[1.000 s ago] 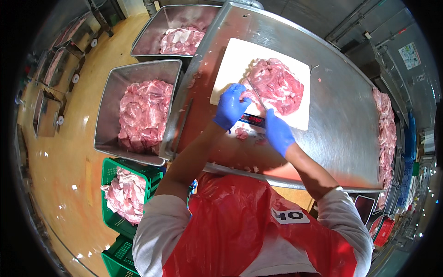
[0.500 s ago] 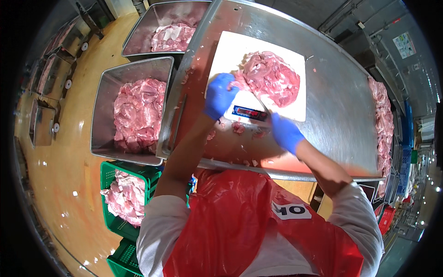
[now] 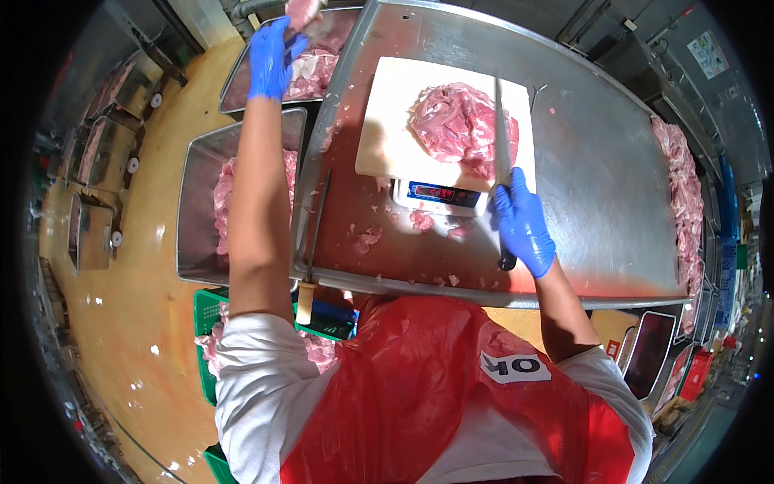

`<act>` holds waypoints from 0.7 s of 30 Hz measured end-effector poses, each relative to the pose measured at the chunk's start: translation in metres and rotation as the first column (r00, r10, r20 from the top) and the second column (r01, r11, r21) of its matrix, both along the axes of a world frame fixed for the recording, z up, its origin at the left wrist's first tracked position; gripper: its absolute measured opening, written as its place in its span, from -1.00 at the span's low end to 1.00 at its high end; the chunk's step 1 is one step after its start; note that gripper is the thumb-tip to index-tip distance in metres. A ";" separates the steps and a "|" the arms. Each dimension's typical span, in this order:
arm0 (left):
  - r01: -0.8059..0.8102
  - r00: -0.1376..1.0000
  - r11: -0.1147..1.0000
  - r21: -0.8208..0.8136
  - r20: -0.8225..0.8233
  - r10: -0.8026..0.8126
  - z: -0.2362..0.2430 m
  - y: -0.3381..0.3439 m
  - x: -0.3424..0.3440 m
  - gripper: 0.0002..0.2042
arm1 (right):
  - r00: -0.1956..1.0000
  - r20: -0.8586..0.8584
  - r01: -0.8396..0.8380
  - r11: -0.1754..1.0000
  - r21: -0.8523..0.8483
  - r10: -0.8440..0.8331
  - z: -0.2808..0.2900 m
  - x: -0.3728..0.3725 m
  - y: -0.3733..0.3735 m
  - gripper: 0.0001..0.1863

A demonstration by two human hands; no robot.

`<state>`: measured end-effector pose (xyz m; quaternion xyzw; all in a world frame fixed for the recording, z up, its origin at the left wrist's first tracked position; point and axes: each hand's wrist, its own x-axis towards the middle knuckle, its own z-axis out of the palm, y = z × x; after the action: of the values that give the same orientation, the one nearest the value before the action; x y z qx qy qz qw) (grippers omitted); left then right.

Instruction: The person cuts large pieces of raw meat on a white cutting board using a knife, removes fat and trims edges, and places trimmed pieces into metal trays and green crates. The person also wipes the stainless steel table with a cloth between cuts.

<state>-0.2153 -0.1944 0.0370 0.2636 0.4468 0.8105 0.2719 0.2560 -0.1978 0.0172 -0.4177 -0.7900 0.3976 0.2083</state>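
My right hand (image 3: 524, 222), in a blue glove, is closed round the dark handle of a long knife (image 3: 501, 129). The blade points away from me, over the right side of a large piece of raw meat (image 3: 453, 121). That meat lies on a white cutting board (image 3: 387, 121), which rests on a scale (image 3: 439, 194) with a lit red display. My left hand (image 3: 270, 64), also gloved, is stretched out to the far left over a metal bin (image 3: 234, 85), fingers apart. A small piece of meat (image 3: 305, 11) is just beyond its fingertips.
A second metal bin (image 3: 189, 210) with meat and a green crate (image 3: 205, 305) stand left of the steel table (image 3: 597, 202). A sharpening rod with a pale handle (image 3: 305, 302) lies at the table's left edge. Scraps (image 3: 369, 238) dot the table; more meat (image 3: 681, 202) is piled beyond its right side.
My left hand has swung from the board out to the far-left bin with a small meat piece. My right hand has drawn back slightly right, and the knife has turned to point away from me.
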 end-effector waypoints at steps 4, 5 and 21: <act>-0.098 0.556 0.980 -0.175 -0.826 -0.092 -0.002 0.033 0.084 -0.73 | 0.967 -0.120 0.210 0.970 -0.119 -0.224 -0.026 0.029 0.016 -0.82; 0.110 0.321 0.965 -0.239 -0.910 -0.262 -0.026 0.034 0.118 -0.56 | 0.956 -0.143 0.233 0.958 -0.168 -0.258 -0.035 0.034 0.016 -0.83; 0.144 0.455 0.686 -0.714 -0.567 -0.686 -0.021 0.060 0.188 -0.86 | 0.869 -0.430 -0.105 0.758 -0.644 -0.245 -0.049 -0.006 0.021 -0.85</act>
<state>-0.0276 -0.1344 0.0159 0.6120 0.6540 0.3237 0.3047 0.2501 -0.1768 -0.0313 -0.3793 -0.5068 0.7296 0.2588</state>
